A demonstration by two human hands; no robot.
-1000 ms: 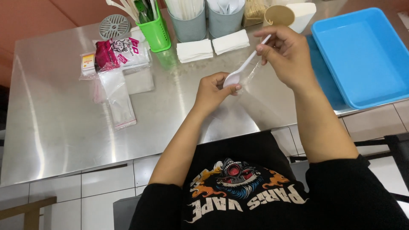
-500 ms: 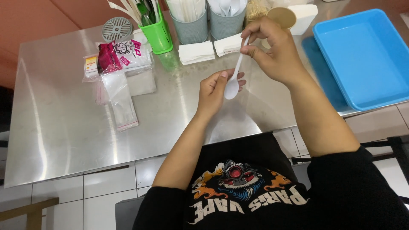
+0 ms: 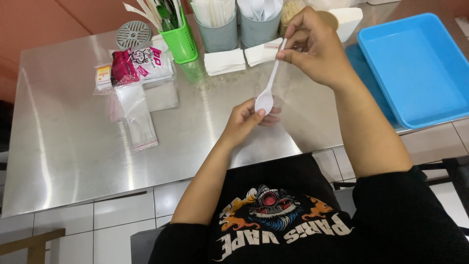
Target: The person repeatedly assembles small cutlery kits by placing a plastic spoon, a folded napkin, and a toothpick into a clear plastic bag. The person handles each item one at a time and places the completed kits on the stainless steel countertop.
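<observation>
White plastic spoon [image 3: 268,88] held above the steel table's [image 3: 73,146] near edge. Right hand [image 3: 312,46] pinches the handle end; left hand [image 3: 244,122] fingers grasp the bowl. Judged light, stiff, slick; grip best at the handle.

— What have you got in your hands?

— Your right hand [image 3: 312,46] pinches the handle end of a white plastic spoon [image 3: 268,88], holding it upright above the brushed steel table [image 3: 73,146]. Your left hand [image 3: 246,122] cups the bowl of it from below, thumb on the rim.

— And around you?

— A shallow blue plastic tray [image 3: 415,68] lies to your right. Two folded white napkins [image 3: 224,61] sit near the far edge, beside a green plastic cutlery holder [image 3: 181,41]. Clear plastic sleeves [image 3: 137,115] lie to your left.
</observation>
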